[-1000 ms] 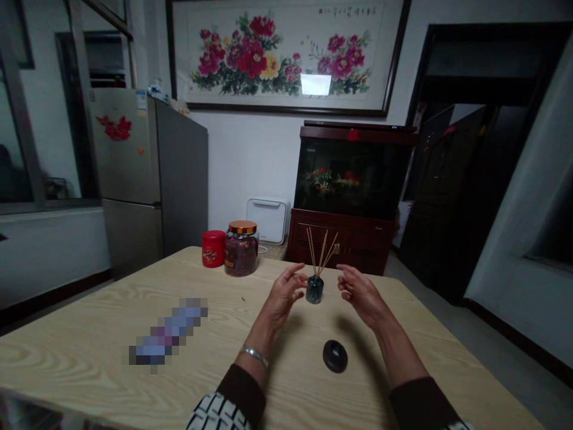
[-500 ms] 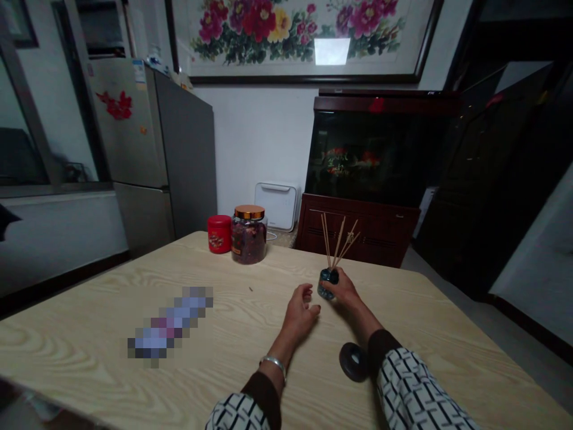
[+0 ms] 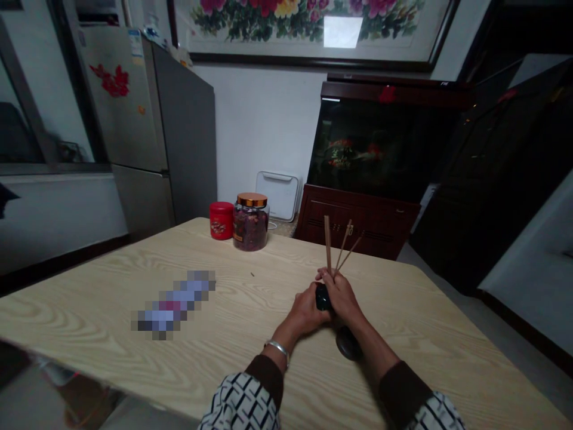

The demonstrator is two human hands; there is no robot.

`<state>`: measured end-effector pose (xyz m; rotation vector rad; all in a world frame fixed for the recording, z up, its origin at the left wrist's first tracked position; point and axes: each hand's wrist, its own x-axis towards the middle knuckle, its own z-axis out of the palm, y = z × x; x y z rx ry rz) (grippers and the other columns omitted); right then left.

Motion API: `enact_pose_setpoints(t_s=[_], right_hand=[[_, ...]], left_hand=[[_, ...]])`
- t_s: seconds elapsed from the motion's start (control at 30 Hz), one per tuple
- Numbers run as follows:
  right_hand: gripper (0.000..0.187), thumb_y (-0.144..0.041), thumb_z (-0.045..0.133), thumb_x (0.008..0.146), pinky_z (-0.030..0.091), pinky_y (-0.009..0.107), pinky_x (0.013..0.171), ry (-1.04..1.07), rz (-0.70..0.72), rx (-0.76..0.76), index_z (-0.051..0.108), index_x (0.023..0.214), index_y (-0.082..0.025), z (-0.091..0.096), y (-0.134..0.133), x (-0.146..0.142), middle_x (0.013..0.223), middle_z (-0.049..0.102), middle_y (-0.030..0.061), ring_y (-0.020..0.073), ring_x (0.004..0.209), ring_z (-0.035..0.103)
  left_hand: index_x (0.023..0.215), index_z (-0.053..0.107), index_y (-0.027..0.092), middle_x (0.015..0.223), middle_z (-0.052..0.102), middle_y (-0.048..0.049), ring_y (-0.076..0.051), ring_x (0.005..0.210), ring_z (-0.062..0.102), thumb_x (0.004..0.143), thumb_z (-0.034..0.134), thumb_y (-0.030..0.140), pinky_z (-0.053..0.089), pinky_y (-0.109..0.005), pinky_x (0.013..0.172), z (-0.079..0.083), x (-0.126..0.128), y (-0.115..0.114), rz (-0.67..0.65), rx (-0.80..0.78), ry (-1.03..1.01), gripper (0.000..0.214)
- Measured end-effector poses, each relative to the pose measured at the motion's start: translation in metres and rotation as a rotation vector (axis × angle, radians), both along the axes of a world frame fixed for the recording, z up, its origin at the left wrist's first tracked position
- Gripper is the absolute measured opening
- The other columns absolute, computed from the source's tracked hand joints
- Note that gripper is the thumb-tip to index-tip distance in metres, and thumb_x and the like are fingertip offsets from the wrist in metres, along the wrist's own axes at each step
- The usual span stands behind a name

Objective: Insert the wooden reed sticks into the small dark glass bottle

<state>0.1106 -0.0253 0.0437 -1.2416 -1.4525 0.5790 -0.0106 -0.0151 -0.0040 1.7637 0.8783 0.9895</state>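
Observation:
A small dark glass reed diffuser bottle (image 3: 322, 297) is between my hands above the wooden table. My left hand (image 3: 305, 312) is closed around its left side, thumb and fingers wrapping the glass. At its top, my right hand (image 3: 344, 295) closes around the lower ends of the thin reed sticks (image 3: 328, 242), which rise above the fingers. My right fingertips are partly hidden, as is the bottle's neck. Beneath my right wrist lies a dark round ring-shaped piece (image 3: 347, 345), partly covered by the forearm.
The wooden table (image 3: 188, 373) carries a red canister (image 3: 221, 221) and a copper-lidded jar (image 3: 250, 224) at the back. A blurred-out flat item (image 3: 176, 304) lies to the left. Beyond the table stand a fridge (image 3: 188, 137) and a fish tank (image 3: 367, 143).
My left hand has moved from beside the bottle onto it. My right hand has shifted up to the sticks, which are bunched closer. The view has tilted downward.

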Motion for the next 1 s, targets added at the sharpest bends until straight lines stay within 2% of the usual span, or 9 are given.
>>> enact_pose_setpoints(t_s=[0.1,0.2,0.3,0.43,0.53,0.63,0.8,0.9,1.0], right_hand=[[0.047,-0.066,0.037,0.092,0.049,0.038,0.083,0.105,-0.044,0.046,0.053,0.081,-0.023,0.033,0.007,0.002,0.092,0.066,0.0081,0.0223,0.092,0.063],[0.049,-0.069,0.027,0.093,0.046,0.031,0.066,0.121,-0.156,0.071,0.046,0.089,-0.024,0.073,0.012,0.04,0.08,0.059,0.0038,0.0168,0.07,0.058],[0.042,-0.06,0.036,0.094,0.039,0.033,0.063,-0.293,-0.419,-0.117,0.049,0.08,-0.023,0.089,0.001,0.093,0.073,0.055,0.0038,0.0166,0.063,0.051],[0.03,-0.035,0.065,0.081,0.037,0.041,0.071,-0.52,-0.519,-0.334,0.049,0.059,-0.022,0.043,-0.04,0.136,0.056,0.05,0.003,0.0255,0.068,0.056],[0.022,-0.041,0.056,0.087,0.04,0.04,0.07,-0.839,-0.511,-0.55,0.058,0.076,-0.022,-0.011,-0.068,0.146,0.074,0.062,0.0085,0.028,0.075,0.062],[0.027,-0.041,0.045,0.093,0.043,0.039,0.075,-1.092,-0.491,-0.516,0.063,0.096,-0.021,-0.04,-0.079,0.149,0.1,0.066,0.0141,0.0297,0.094,0.062],[0.036,-0.046,0.046,0.092,0.043,0.044,0.088,-1.072,-0.457,-0.391,0.065,0.113,-0.023,-0.018,-0.082,0.129,0.12,0.062,0.0153,0.033,0.112,0.057],[0.046,-0.057,0.043,0.092,0.046,0.039,0.088,-0.9,-0.186,-0.41,0.059,0.123,-0.027,0.005,-0.09,0.097,0.125,0.06,0.0105,0.0277,0.108,0.061],[0.057,-0.058,0.065,0.077,0.045,0.039,0.089,-0.955,0.101,-0.453,0.059,0.125,-0.027,0.015,-0.099,0.066,0.122,0.061,0.0097,0.0291,0.106,0.061]], left_hand=[[0.117,0.057,0.022,0.101,0.069,-0.005,-0.024,0.089,0.061,0.061,0.082,0.034,0.046,-0.032,0.078,-0.002,-0.002,0.001,0.03,0.064,0.077,0.063],[0.118,0.058,0.023,0.1,0.068,-0.0043,-0.023,0.09,0.061,0.06,0.084,0.038,0.046,-0.031,0.078,-0.004,-0.003,0.001,0.035,0.08,0.072,0.066],[0.119,0.058,0.023,0.1,0.068,-0.0047,-0.023,0.09,0.061,0.06,0.084,0.039,0.046,-0.03,0.078,-0.005,-0.003,0.001,0.036,0.087,0.055,0.066],[0.119,0.058,0.024,0.101,0.068,-0.0049,-0.024,0.091,0.061,0.059,0.085,0.04,0.046,-0.032,0.078,-0.006,-0.004,0.001,0.047,0.085,0.061,0.068],[0.119,0.058,0.024,0.1,0.069,-0.0048,-0.025,0.092,0.062,0.057,0.085,0.042,0.047,-0.033,0.079,-0.006,-0.004,0.001,0.057,0.076,0.068,0.07],[0.119,0.058,0.024,0.1,0.069,-0.0047,-0.025,0.092,0.062,0.058,0.085,0.043,0.047,-0.033,0.08,-0.006,-0.004,0.0,0.051,0.069,0.061,0.069],[0.122,0.057,0.023,0.102,0.069,-0.005,-0.024,0.092,0.062,0.059,0.085,0.043,0.047,-0.032,0.082,-0.006,-0.005,0.0,0.042,0.069,0.065,0.072],[0.123,0.056,0.024,0.104,0.068,-0.0043,-0.024,0.095,0.062,0.059,0.085,0.044,0.048,-0.032,0.084,-0.007,-0.004,0.001,0.041,0.078,0.095,0.073],[0.124,0.056,0.025,0.105,0.068,-0.0038,-0.024,0.097,0.062,0.059,0.084,0.043,0.048,-0.033,0.085,-0.007,-0.003,0.001,0.053,0.092,0.102,0.073]])
